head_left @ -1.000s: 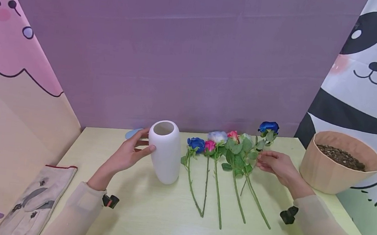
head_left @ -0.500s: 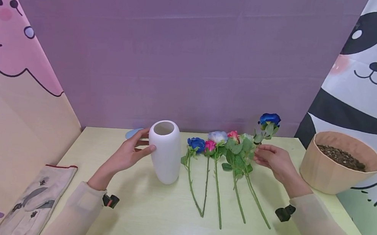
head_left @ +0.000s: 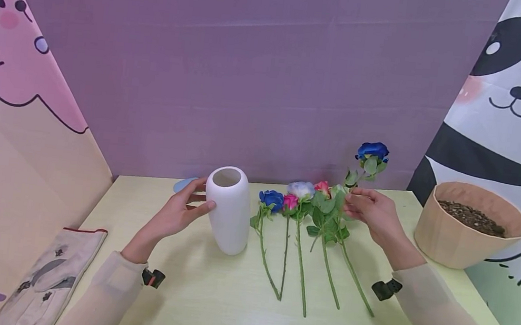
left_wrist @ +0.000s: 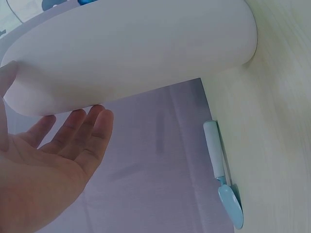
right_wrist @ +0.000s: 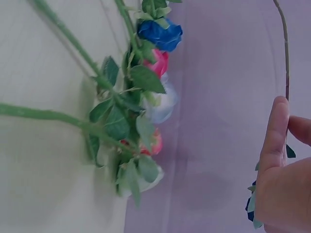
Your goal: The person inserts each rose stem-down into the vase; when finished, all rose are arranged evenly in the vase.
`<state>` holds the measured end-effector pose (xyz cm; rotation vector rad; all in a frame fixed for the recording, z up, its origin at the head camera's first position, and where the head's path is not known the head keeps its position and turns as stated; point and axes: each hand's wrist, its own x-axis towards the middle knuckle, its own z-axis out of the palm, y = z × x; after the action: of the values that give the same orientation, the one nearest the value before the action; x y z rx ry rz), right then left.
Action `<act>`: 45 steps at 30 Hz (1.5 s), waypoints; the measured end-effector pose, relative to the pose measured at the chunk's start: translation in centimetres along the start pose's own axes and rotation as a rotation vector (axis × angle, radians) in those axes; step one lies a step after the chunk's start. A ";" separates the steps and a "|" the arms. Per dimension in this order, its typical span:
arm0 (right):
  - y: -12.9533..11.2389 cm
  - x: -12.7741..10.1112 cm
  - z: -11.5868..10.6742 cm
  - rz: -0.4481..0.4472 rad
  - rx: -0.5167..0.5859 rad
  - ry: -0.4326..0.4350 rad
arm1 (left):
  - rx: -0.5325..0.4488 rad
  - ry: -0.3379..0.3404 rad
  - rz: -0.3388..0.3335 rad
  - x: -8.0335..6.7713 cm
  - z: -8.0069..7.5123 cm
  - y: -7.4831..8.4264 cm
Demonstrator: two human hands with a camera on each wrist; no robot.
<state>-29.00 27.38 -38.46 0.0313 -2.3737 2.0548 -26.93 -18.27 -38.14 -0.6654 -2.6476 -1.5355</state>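
Note:
A tall white vase [head_left: 227,220] stands upright on the table. My left hand [head_left: 178,213] holds its upper left side, the thumb in front and the fingers around the back; in the left wrist view, thumb and fingertips [left_wrist: 103,124] touch the vase. My right hand [head_left: 379,220] pinches the stem of a blue rose [head_left: 373,152], its bloom raised above the table's back edge. In the right wrist view the stem [right_wrist: 286,53] passes between thumb and finger. To the left lie several artificial flowers, including another blue rose [head_left: 271,200] and a pink rose [head_left: 290,202].
A peach pot [head_left: 450,238] of soil stands at the table's right edge. A small blue trowel [left_wrist: 216,155] lies behind the left hand. Grey-white gloves [head_left: 55,273] with red trim lie at the left edge. A purple cloth [head_left: 269,78] hangs behind the table.
My right hand has moved up and slightly left, lifting the blue rose from near the other flowers' leaves. The left hand and the vase have stayed in place.

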 end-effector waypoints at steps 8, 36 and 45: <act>-1.3 -0.1 0.9 -0.007 0.091 0.018 | 0.004 -0.002 -0.007 0.0 0.0 0.0; -5.4 -0.2 5.2 -0.065 0.179 0.012 | -0.011 -0.003 -0.001 -0.1 0.0 0.2; -6.5 0.1 6.5 -0.061 0.274 0.000 | -0.012 -0.001 -0.004 0.0 0.0 0.1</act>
<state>-28.94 20.05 -32.97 0.1022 -2.0451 2.3305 -26.85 -18.20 -38.08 -0.6615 -2.6444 -1.5541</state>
